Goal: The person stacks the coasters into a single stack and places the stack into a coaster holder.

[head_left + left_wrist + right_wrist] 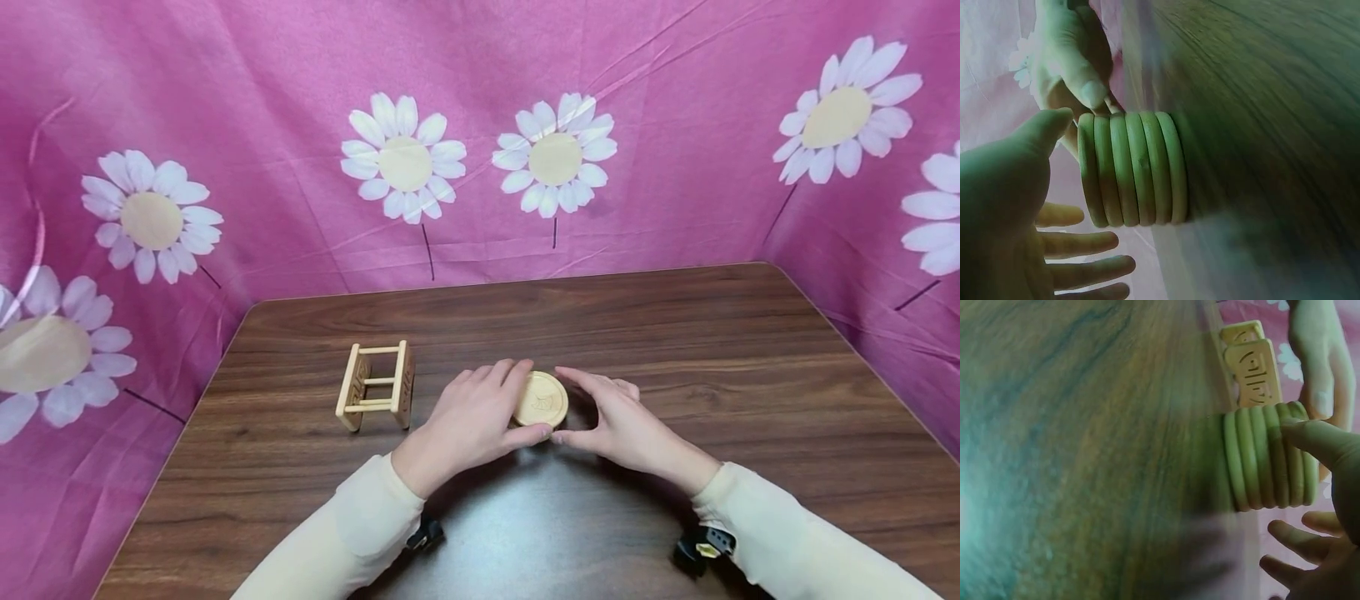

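Observation:
A stack of several round wooden coasters stands on the brown table, with a carved design on the top one. Their rims line up closely in the left wrist view, coaster against coaster. My left hand curves loosely around the stack's left side, fingers spread, fingertips close to the upper rim. On the opposite side my right hand holds its thumb and fingers apart, and in the right wrist view its thumb overlaps the upper coasters. Both hands' fingers are relaxed.
To the left stands a small wooden rack with carved side panels and thin crossbars. Behind the table and at its sides hangs a pink cloth with white daisies. Dark wrist devices sit by both sleeves.

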Demonstrator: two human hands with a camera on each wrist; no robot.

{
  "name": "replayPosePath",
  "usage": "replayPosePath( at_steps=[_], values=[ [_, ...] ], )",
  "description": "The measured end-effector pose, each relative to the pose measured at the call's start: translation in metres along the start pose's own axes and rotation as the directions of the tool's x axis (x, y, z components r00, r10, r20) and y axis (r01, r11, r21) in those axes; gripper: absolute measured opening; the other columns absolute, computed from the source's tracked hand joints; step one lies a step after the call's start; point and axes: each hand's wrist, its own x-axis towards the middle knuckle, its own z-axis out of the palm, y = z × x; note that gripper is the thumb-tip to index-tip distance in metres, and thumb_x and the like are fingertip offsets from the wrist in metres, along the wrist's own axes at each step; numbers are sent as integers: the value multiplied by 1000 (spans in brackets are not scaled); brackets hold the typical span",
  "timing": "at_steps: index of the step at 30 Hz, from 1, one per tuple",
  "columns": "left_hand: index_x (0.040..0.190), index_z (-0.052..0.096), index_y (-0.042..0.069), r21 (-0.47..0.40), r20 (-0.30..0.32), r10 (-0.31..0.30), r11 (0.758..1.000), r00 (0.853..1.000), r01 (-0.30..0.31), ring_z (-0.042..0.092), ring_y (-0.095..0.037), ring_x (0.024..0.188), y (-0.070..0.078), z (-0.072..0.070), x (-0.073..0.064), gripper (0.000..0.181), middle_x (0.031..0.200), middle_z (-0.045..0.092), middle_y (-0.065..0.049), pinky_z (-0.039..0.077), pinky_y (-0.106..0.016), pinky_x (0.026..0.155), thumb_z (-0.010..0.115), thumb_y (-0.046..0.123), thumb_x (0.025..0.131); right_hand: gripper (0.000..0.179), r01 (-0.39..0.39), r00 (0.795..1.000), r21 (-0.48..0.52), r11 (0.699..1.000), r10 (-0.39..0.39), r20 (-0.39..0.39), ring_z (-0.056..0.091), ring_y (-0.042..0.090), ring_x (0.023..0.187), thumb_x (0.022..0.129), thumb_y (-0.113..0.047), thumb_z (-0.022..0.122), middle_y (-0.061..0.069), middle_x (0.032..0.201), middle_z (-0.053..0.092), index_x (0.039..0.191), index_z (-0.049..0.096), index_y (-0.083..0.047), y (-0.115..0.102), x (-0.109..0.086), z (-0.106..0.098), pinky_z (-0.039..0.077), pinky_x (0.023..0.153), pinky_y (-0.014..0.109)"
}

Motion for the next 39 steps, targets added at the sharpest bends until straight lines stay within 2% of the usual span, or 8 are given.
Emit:
replayPosePath(
  at_steps=[7, 13, 17, 22, 27, 31, 36, 39],
  values=[
    [149, 55, 7, -2, 26, 20, 1000, 999, -20, 73, -25, 100, 5, -1, 9, 84, 128, 70, -8, 63, -40, 83, 73, 69, 94, 98, -32, 997, 66, 997, 28, 69, 57, 47, 136, 79, -27, 95, 28, 147, 62, 158, 45, 3, 4, 8, 15, 43, 110, 70],
    [136, 62, 7, -33, 63, 1, 999, 998, 1, 72, -23, 89, 7, -2, 14, 73, 113, 69, -5, 63, -40, 71, 77, 63, 93, 101, -21, 997, 102, 995, 14, 70, 55, 42, 133, 75, -21, 97, 24, 144, 62, 158, 43, -1, 4, 14, 28, 42, 109, 68],
    [134, 63, 5, -74, 102, -16, 997, 995, 23, 72, -23, 88, 5, -4, 17, 72, 112, 68, -5, 63, -41, 72, 80, 61, 92, 103, 15, 999, 117, 993, -19, 33, 55, 41, 131, 74, -18, 97, 22, 144, 62, 158, 40, -2, 5, 15, 36, 44, 107, 66],
    [134, 63, 4, -123, 122, -19, 992, 992, 34, 71, -22, 88, 0, -5, 17, 74, 114, 68, -6, 63, -40, 75, 83, 60, 90, 94, 98, 995, 92, 991, -96, -27, 58, 33, 125, 77, -19, 93, 17, 138, 63, 155, 44, -5, 12, 18, 45, 52, 103, 53],
    [135, 63, 6, -173, 122, -22, 984, 992, 43, 70, -22, 90, -3, -4, 17, 73, 114, 68, -5, 62, -40, 78, 85, 58, 89, 89, 80, 997, 78, 994, -80, 2, 60, 32, 126, 76, -15, 92, 16, 136, 65, 151, 47, -1, 6, 21, 38, 52, 105, 55],
    [139, 62, 8, -252, 151, -47, 964, 987, 84, 69, -21, 93, -7, -2, 16, 73, 117, 68, -5, 60, -39, 81, 86, 56, 89, 90, 74, 996, 46, 996, -75, 36, 62, 30, 124, 76, -18, 94, 14, 135, 66, 151, 47, -2, 3, 22, 33, 53, 105, 54],
    [147, 60, 9, -387, 193, -76, 910, 978, 147, 69, -22, 109, -13, -2, 14, 77, 128, 69, -5, 58, -42, 95, 85, 55, 90, 94, 120, 992, 62, 991, -123, 31, 70, 26, 113, 73, -19, 98, 12, 128, 71, 150, 47, -4, 3, 20, 26, 59, 97, 50],
    [147, 60, 8, -450, 195, -76, 879, 978, 157, 67, -22, 117, -18, -2, 11, 77, 133, 70, -5, 56, -44, 101, 84, 55, 90, 95, 143, 989, 88, 986, -147, 34, 71, 22, 109, 71, -20, 99, 10, 126, 73, 150, 47, -7, 3, 19, 22, 61, 94, 46]
  ],
)
